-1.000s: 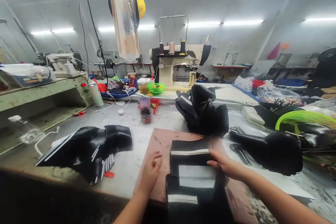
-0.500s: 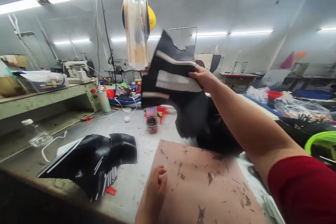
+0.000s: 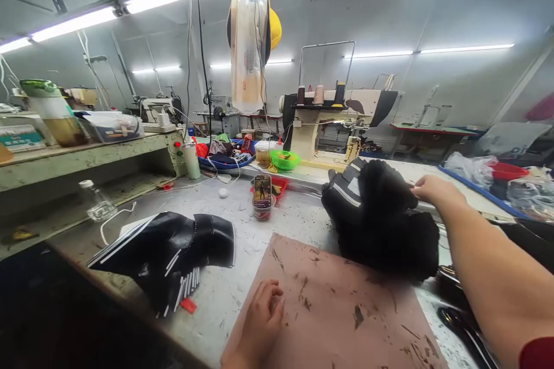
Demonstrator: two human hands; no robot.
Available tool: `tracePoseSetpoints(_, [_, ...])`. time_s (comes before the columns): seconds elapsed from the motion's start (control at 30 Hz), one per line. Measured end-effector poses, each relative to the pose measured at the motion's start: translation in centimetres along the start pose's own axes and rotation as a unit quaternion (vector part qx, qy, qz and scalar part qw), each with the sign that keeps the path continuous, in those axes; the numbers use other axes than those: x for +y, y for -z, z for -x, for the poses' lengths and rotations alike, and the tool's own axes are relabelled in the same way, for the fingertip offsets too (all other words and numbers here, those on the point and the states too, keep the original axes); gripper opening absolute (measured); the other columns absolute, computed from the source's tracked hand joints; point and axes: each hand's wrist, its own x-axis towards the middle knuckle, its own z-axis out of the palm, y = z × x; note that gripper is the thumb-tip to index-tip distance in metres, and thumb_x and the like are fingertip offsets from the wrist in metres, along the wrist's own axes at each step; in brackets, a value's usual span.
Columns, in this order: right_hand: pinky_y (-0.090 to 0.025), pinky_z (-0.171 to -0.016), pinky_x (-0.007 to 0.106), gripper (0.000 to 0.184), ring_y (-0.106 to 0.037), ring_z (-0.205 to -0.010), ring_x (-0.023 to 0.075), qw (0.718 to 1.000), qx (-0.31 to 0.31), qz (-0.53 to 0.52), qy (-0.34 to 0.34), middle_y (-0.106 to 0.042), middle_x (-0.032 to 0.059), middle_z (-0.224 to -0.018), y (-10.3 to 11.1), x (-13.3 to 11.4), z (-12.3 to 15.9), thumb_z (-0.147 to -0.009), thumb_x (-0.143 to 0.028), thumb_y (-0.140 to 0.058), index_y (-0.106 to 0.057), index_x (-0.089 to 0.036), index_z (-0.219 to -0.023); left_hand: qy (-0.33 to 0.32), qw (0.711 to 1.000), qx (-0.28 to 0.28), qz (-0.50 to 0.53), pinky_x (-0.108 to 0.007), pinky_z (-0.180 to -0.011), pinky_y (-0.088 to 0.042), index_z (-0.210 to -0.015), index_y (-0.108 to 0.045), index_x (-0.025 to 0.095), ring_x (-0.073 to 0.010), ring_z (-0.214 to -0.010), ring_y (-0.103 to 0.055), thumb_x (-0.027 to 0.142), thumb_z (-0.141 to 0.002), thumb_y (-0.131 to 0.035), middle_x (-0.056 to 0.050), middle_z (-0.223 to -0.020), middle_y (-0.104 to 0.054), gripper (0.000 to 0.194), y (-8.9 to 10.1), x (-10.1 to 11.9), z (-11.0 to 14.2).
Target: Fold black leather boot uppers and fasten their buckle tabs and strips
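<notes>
My right hand pinches the edge of a black fuzzy-backed piece, which droops and folds over a dark pile of similar fuzzy material. White strips show on the smooth side of the layers at the pile's left. My left hand rests on the pinkish-brown mat, fingers loosely curled, thumb apart, with nothing in it. Left of the mat lie glossy black pieces edged with white strips, a small red scrap beside them.
A phone leans on a round tub behind the mat. Beyond stands a sewing machine with thread spools. A clear bottle and white cable are at left. Shiny black objects lie right of the mat. A green basket sits farther back.
My right hand has brought the black piece from raised in mid-air down and right onto the dark pile. My left hand stays on the mat. The view has turned right.
</notes>
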Motion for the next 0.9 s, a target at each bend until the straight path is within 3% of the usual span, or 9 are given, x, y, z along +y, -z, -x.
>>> tracePoseSetpoints(0.1, [-0.043, -0.07, 0.046, 0.043, -0.056, -0.087, 0.0316, 0.986, 0.136, -0.054, -0.08, -0.058, 0.0189, -0.09, 2.2, -2.1, -0.6, -0.084, -0.049, -0.03, -0.054, -0.017, -0.101, 0.002, 1.0, 0.004, -0.012, -0.035, -0.074, -0.05, -0.077, -0.056, 0.02, -0.0213, -0.084, -0.06, 0.027, -0.076, -0.047, -0.01, -0.1, -0.06, 0.012, -0.2, 0.1, 0.0])
tracePoseSetpoints(0.17, [-0.042, -0.081, 0.045, 0.04, -0.053, -0.097, 0.0295, 0.967, 0.225, -0.115, 0.016, -0.057, 0.0156, -0.102, 3.8, -5.7, 0.0, -0.085, -0.047, -0.034, -0.052, -0.018, -0.106, -0.001, 1.0, -0.001, -0.022, -0.036, -0.076, -0.049, -0.076, -0.056, 0.02, -0.0212, -0.087, -0.06, 0.025, -0.075, -0.046, -0.009, -0.099, -0.06, 0.011, -0.3, 0.2, 0.0])
tracePoseSetpoints(0.23, [-0.037, -0.09, 0.043, 0.035, -0.051, -0.104, 0.0267, 0.95, 0.197, -0.102, 0.222, -0.058, 0.0106, -0.109, 4.5, -10.1, 1.2, -0.085, -0.043, -0.04, -0.053, -0.019, -0.107, -0.011, 0.999, 0.001, -0.03, -0.037, -0.079, -0.048, -0.074, -0.055, 0.02, -0.0216, -0.092, -0.059, 0.023, -0.074, -0.046, -0.009, -0.096, -0.06, 0.009, -0.4, 0.2, 0.0])
tracePoseSetpoints(0.33, [-0.031, -0.095, 0.045, 0.034, -0.052, -0.104, 0.0274, 0.905, 0.01, 0.027, 0.425, -0.062, 0.0104, -0.103, 3.7, -15.0, 3.2, -0.077, -0.043, -0.054, -0.061, -0.018, -0.1, -0.017, 0.999, 0.0, -0.04, -0.038, -0.078, -0.048, -0.073, -0.054, 0.019, -0.0222, -0.092, -0.058, 0.022, -0.074, -0.045, -0.009, -0.095, -0.06, 0.009, -0.3, 0.3, 0.0])
tracePoseSetpoints(0.43, [-0.037, -0.082, 0.05, 0.038, -0.061, -0.078, 0.0287, 0.913, -0.183, 0.173, 0.32, -0.065, 0.0107, -0.069, 2.4, -14.9, 4.0, -0.075, -0.053, -0.053, -0.065, -0.018, -0.069, -0.019, 0.999, -0.018, -0.044, -0.037, -0.074, -0.049, -0.073, -0.053, 0.019, -0.0213, -0.087, -0.059, 0.023, -0.076, -0.044, -0.009, -0.095, -0.06, 0.01, 0.0, 0.2, -0.1])
tracePoseSetpoints(0.53, [-0.042, -0.067, 0.047, 0.059, -0.061, -0.071, 0.0302, 0.933, -0.261, 0.205, 0.138, -0.062, 0.0141, -0.064, 2.0, -11.4, 4.3, -0.076, -0.066, -0.037, -0.063, -0.017, -0.057, -0.018, 0.999, -0.029, -0.043, -0.036, -0.074, -0.048, -0.073, -0.053, 0.019, -0.0193, -0.084, -0.058, 0.021, -0.076, -0.043, -0.008, -0.095, -0.06, 0.01, 0.2, 0.2, 0.0])
tracePoseSetpoints(0.7, [-0.028, -0.091, 0.055, 0.069, -0.047, -0.107, 0.0386, 0.942, -0.132, 0.265, 0.158, -0.059, 0.0217, -0.105, 1.1, -6.6, 8.0, -0.067, -0.071, -0.04, -0.067, -0.011, -0.087, -0.022, 0.991, -0.081, -0.105, -0.037, -0.086, -0.044, -0.083, -0.056, 0.02, -0.0202, -0.098, -0.055, 0.016, -0.072, -0.047, -0.007, -0.102, -0.059, 0.015, -0.9, 1.9, -0.4])
tracePoseSetpoints(0.8, [-0.014, -0.097, 0.058, 0.086, -0.03, -0.122, 0.0415, 0.951, -0.123, 0.262, 0.104, -0.047, 0.0228, -0.124, -0.3, -5.2, 10.9, -0.059, -0.074, -0.046, -0.055, -0.011, -0.117, -0.153, 0.962, -0.131, -0.184, -0.041, -0.096, -0.037, -0.103, -0.054, 0.021, -0.0236, -0.114, -0.045, 0.02, -0.071, -0.054, -0.009, -0.124, -0.05, 0.032, -2.8, 4.6, -1.8])
tracePoseSetpoints(0.9, [-0.013, -0.097, 0.059, 0.09, -0.024, -0.126, 0.0405, 0.949, -0.168, 0.263, 0.039, -0.038, 0.0213, -0.133, -0.8, -3.8, 12.4, -0.057, -0.07, -0.052, -0.043, -0.017, -0.129, -0.332, 0.896, -0.132, -0.265, -0.043, -0.099, -0.03, -0.119, -0.046, 0.022, -0.0263, -0.126, -0.03, 0.029, -0.075, -0.053, -0.009, -0.137, -0.036, 0.045, -5.6, 8.0, -4.7])
